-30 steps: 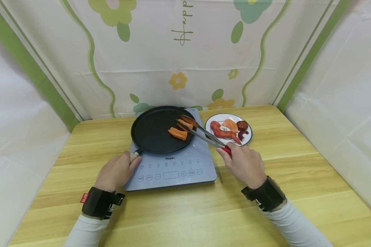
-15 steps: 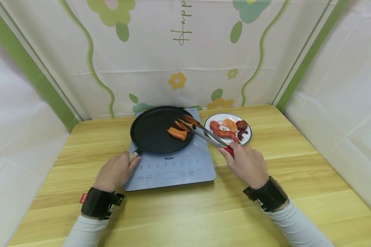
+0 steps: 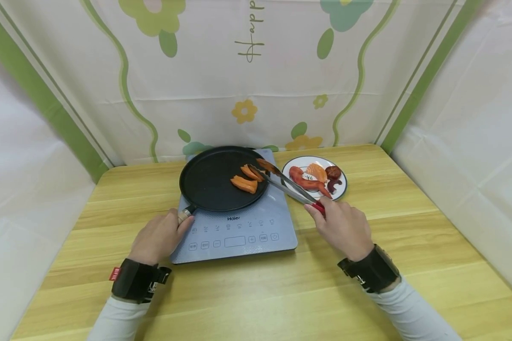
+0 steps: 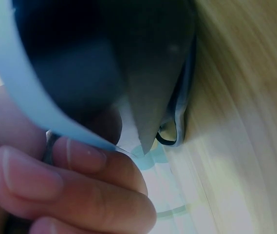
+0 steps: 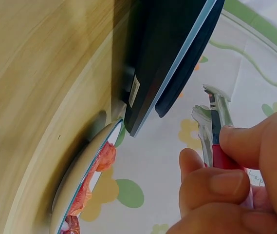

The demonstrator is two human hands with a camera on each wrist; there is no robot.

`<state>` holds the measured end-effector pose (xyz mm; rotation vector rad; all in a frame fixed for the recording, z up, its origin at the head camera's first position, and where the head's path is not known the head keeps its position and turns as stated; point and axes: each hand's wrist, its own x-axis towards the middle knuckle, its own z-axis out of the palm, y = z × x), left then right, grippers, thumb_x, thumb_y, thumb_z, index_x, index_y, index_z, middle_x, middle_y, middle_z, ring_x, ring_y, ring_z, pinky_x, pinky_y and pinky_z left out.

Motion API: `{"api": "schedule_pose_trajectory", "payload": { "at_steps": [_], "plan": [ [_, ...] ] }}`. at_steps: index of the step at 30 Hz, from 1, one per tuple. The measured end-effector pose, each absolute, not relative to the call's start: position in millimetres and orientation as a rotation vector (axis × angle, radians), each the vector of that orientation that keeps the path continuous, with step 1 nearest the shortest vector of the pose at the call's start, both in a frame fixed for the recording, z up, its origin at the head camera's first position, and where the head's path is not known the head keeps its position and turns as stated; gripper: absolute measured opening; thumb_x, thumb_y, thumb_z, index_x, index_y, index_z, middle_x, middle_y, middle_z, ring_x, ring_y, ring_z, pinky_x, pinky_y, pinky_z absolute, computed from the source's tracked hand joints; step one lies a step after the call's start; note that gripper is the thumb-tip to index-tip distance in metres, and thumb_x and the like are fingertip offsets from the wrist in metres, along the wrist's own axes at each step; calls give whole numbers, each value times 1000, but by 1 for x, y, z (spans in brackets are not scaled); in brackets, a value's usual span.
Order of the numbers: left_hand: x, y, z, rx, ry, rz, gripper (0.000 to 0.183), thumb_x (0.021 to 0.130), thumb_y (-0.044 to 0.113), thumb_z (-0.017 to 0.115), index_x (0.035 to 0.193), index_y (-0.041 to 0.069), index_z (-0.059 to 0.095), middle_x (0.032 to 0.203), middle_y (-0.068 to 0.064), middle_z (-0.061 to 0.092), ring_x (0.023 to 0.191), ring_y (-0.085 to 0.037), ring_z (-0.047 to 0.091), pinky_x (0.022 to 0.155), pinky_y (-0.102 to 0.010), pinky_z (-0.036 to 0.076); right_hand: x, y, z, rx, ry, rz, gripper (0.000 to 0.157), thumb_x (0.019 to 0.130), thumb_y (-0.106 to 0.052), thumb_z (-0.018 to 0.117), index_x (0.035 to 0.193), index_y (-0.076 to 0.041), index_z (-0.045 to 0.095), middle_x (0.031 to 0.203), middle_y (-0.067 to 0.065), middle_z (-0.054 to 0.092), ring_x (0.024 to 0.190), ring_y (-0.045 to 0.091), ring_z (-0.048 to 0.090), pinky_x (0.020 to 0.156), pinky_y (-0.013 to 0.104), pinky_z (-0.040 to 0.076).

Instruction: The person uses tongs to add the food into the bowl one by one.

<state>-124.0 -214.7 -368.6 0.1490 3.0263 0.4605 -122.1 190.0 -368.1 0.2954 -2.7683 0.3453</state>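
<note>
My left hand (image 3: 158,237) grips the wooden handle (image 3: 184,216) of a round black frying pan (image 3: 209,177), which sits on a pale induction cooker (image 3: 239,232). With my right hand (image 3: 343,229) I hold metal tongs (image 3: 296,192) by their red grip (image 5: 224,158), thumb on one side and curled fingers on the other. The tong tips are apart over the pan's right side, at the rear orange food piece (image 3: 250,172); whether they touch it I cannot tell. A second orange piece (image 3: 244,184) lies in front of it in the pan.
Right of the cooker stands a white plate (image 3: 291,166) with a red chicken wing (image 3: 309,182), an orange slice-like piece (image 3: 317,171) and dark pieces (image 3: 333,172). Everything stands on a wooden table (image 3: 256,293), with a patterned cloth (image 3: 281,80) behind.
My right hand and the tongs have shifted slightly right, uncovering more of the rear orange piece, which has turned a little. My left hand and the pan have stayed put.
</note>
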Motion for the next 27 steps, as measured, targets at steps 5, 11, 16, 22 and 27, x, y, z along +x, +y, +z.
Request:
{"api": "schedule_pose_trajectory", "payload": {
  "at_steps": [5,11,16,22,27],
  "plan": [
    [-124,-215,-369,147,3026,454,49,99,51,40,96,3,47,70,-6,43,62,-19,46,53,-32,34,-122,194,-369,279,-2776,339,49,94,-63,39,76,-18,45,54,-2,36,44,16,37,39,32,27],
    [-125,-215,-370,142,3027,446,50,99,52,40,96,3,47,70,-6,43,63,-19,46,53,-32,34,-122,197,-370,248,-2770,319,48,94,-62,42,81,-16,51,53,0,38,44,18,39,39,34,28],
    [-125,-215,-370,151,3033,449,50,99,52,40,94,3,47,70,-6,42,62,-19,46,53,-32,33,-121,199,-370,220,-2781,322,45,94,-59,45,81,-16,51,53,0,38,45,18,39,38,34,28],
    [-124,-215,-370,157,3040,450,50,99,52,40,94,3,47,70,-6,42,62,-19,46,53,-32,33,-119,203,-370,214,-2780,335,48,94,-60,44,74,-16,48,53,0,38,43,17,38,38,34,28],
    [-124,-215,-369,164,3045,452,48,99,51,40,93,3,47,69,-5,42,61,-18,45,53,-32,33,-119,204,-371,218,-2779,349,45,95,-57,45,76,-17,49,55,0,40,44,17,39,39,33,29]
  ]
}}
